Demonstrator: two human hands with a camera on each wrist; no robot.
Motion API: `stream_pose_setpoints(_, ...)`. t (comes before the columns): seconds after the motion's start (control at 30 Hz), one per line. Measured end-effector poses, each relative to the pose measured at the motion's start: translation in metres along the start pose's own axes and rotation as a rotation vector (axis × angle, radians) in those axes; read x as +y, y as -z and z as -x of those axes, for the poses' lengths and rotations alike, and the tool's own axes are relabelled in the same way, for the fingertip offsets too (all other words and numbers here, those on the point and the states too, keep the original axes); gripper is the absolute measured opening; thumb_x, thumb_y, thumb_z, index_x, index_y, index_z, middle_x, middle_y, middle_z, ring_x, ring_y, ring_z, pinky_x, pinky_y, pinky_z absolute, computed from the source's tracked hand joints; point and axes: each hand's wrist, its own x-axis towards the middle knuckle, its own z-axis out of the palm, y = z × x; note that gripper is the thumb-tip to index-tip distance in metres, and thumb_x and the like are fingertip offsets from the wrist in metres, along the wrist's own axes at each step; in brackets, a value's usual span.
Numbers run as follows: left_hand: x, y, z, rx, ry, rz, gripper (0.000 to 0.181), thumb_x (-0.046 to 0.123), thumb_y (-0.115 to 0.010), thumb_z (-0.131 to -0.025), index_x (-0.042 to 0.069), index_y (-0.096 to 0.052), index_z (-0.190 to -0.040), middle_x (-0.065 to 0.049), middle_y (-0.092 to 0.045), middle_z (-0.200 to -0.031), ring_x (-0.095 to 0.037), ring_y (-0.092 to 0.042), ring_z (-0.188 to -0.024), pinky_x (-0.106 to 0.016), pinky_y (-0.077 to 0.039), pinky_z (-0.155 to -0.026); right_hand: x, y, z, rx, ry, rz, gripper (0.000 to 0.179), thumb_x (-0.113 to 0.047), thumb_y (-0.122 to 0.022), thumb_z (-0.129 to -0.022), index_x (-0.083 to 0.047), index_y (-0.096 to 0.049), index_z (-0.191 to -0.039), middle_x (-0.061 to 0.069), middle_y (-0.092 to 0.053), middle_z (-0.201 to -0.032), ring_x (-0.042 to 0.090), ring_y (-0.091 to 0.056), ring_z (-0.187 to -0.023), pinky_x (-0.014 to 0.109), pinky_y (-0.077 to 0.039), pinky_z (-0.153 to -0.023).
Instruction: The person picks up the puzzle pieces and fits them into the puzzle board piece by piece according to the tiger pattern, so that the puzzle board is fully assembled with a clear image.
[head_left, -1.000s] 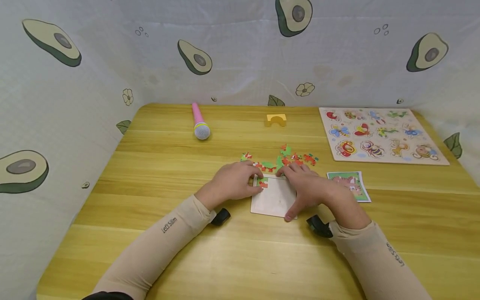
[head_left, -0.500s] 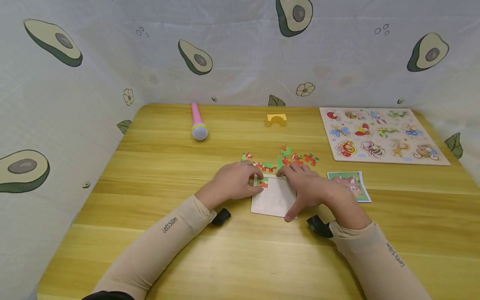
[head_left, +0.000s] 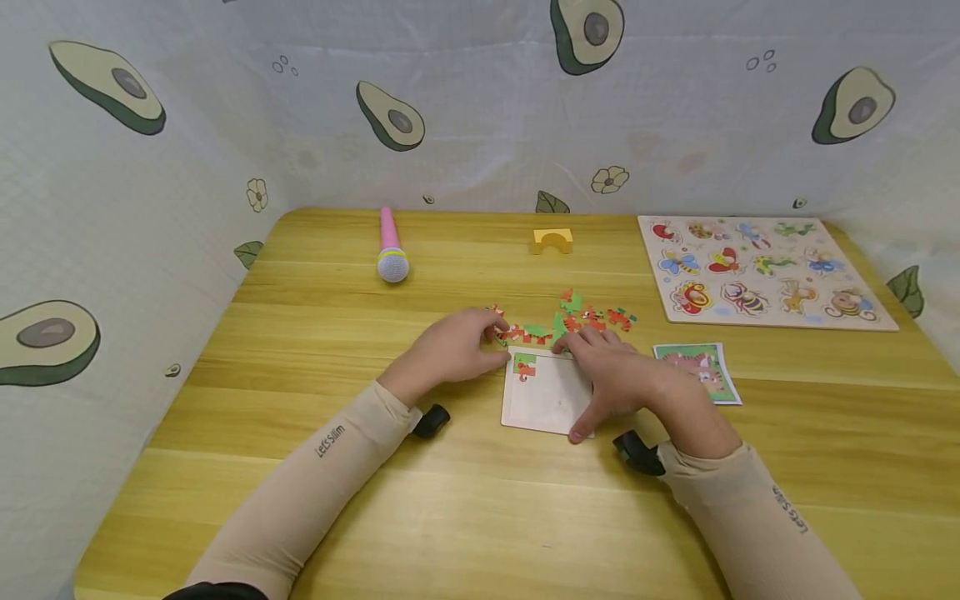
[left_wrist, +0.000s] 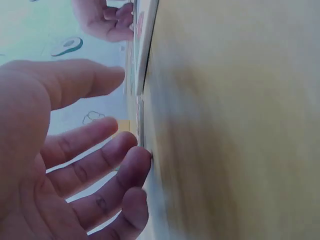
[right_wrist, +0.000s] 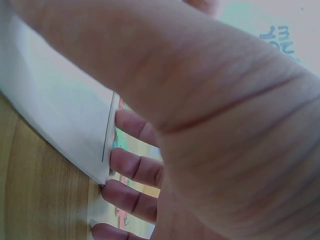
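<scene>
A small white puzzle tray [head_left: 543, 406] lies on the table in the head view. In its upper left corner sits a green and red jigsaw piece [head_left: 525, 365]. My right hand [head_left: 626, 375] holds the tray across its right side, thumb at the near edge, fingertips along the far edge, as the right wrist view also shows. My left hand [head_left: 457, 348] hovers by the tray's upper left corner, near the loose jigsaw pieces [head_left: 536, 331]. In the left wrist view its thumb stands apart from the loosely bent fingers [left_wrist: 80, 172], with nothing between them.
A picture card [head_left: 701, 371] lies right of the right hand, partly covered by it. Farther back are a wooden insect puzzle board [head_left: 765, 271], a yellow arch block [head_left: 552, 240] and a pink toy microphone [head_left: 392, 250]. An avocado-print cloth [head_left: 480, 108] hangs behind the table.
My left hand has let go of the jigsaw piece in the tray's corner and moved up and left toward the loose pieces. The microphone has rolled slightly left. My right hand stays put.
</scene>
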Motion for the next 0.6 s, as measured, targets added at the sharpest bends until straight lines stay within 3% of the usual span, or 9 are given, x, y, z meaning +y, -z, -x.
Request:
stream_pose_setpoints(0.2,-0.0059,0.0010,-0.0031,-0.008,0.012,0.049,0.043,0.030,-0.074,-0.092,0.010,-0.063,-0.129,-0.003,-0.058,-0.100,-0.018,-0.054,-0.087,-0.031,-0.046,-0.078,-0.0001,-0.0003,0.0003,0.000,-0.006,-0.003,0.111,-0.063,-0.092,-0.055,-0.013,-0.042,-0.140,0.017,-0.041,-0.137,0.045,-0.034,-0.128,0.068,-0.029,-0.106)
stream_pose_setpoints(0.4,-0.0076,0.0026,-0.0024,-0.036,-0.002,-0.029,0.041,0.032,-0.071,-0.095,0.014,-0.067,-0.131,-0.006,-0.059,-0.111,-0.018,-0.057,-0.100,-0.034,-0.048,-0.088,-0.0011,0.0001,0.0000,-0.003,-0.015,-0.004,0.111,-0.063,-0.092,-0.054,-0.013,-0.042,-0.140,0.017,-0.040,-0.138,0.043,-0.033,-0.128,0.067,-0.029,-0.106)
stream_pose_setpoints(0.6,-0.0074,0.0028,-0.0005,-0.032,0.010,-0.047,0.032,0.032,-0.072,-0.094,0.014,-0.071,-0.120,-0.005,-0.060,-0.114,-0.018,-0.057,-0.102,-0.034,-0.048,-0.091,-0.0013,-0.0006,0.0005,-0.005,-0.019,-0.006,0.111,-0.062,-0.092,-0.055,-0.013,-0.042,-0.140,0.017,-0.040,-0.138,0.044,-0.033,-0.128,0.067,-0.029,-0.107)
